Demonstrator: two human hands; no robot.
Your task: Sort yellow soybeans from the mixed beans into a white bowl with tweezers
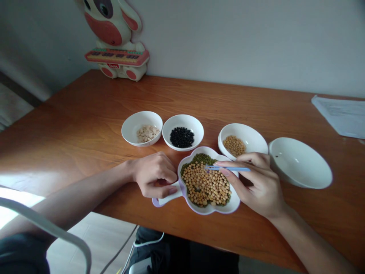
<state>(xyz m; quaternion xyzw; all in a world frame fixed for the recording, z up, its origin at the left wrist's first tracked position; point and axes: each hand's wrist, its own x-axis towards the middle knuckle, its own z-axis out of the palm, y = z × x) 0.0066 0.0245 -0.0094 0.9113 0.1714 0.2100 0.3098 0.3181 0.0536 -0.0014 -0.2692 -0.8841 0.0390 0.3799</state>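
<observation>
My left hand [156,174] is closed around the handle [171,196] of a white, purple-edged flower-shaped dish [234,205]. Yellow soybeans [207,186] fill most of the dish, with green mung beans [203,158] showing along its far edge and between them. Pinched between the thumb and fingers of my right hand [261,186] are light blue tweezers [234,168]. Their tips point left, over the beans; whether they grip one is too small to tell. Behind that hand stands a white bowl [258,142] holding a few soybeans [234,144].
At the back left are a bowl [128,128] of pale flat seeds [147,133] and a bowl [196,127] of black beans [181,137]. Another white bowl [302,163], with a small dark speck inside, sits right. A toy piano [116,57] and papers [342,114] lie farther back.
</observation>
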